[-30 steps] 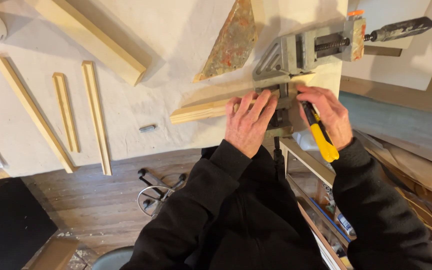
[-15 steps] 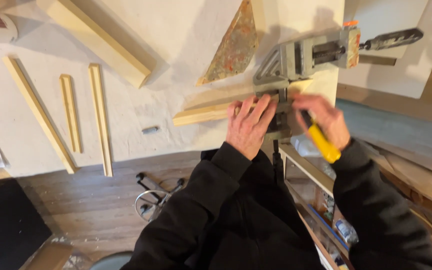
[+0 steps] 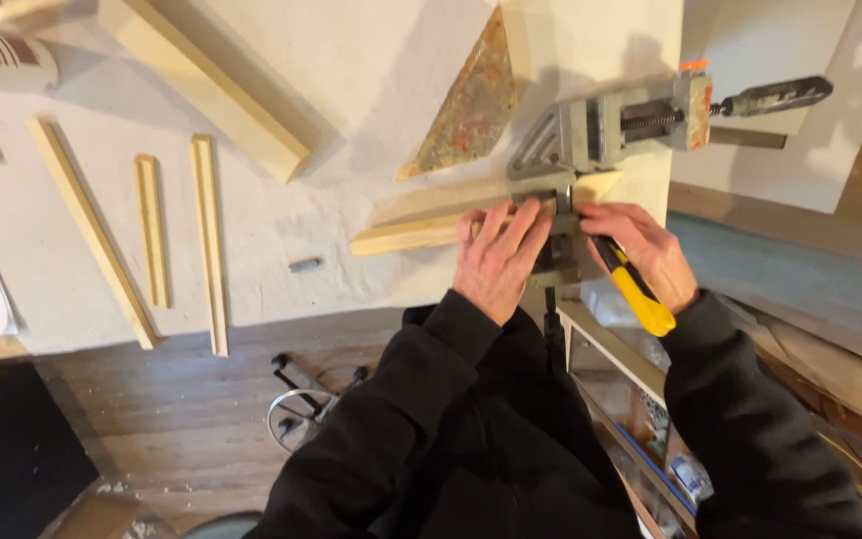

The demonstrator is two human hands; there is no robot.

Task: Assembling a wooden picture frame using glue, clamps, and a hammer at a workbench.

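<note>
The pale wooden strip (image 3: 406,236) lies under the flat, spread left hand (image 3: 499,258), clamped in one grey metal corner clamp (image 3: 591,140). The right hand (image 3: 644,250) grips one yellow-handled tool (image 3: 636,289). Three thin wooden slats (image 3: 152,230) lie well apart to the left.

Yellow-handled tool's (image 3: 636,289) tip under right hand (image 3: 641,250)

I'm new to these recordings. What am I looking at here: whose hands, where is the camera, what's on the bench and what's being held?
The single picture comes from a camera worn on a person's head, looking down at their own black-sleeved arms. The left hand presses on a pale wooden strip at a grey metal corner clamp on the white workbench. The right hand holds a yellow-handled tool; its tip is hidden. Also on the bench: three loose thin strips, a thicker wooden beam and a mottled triangular piece.
</note>
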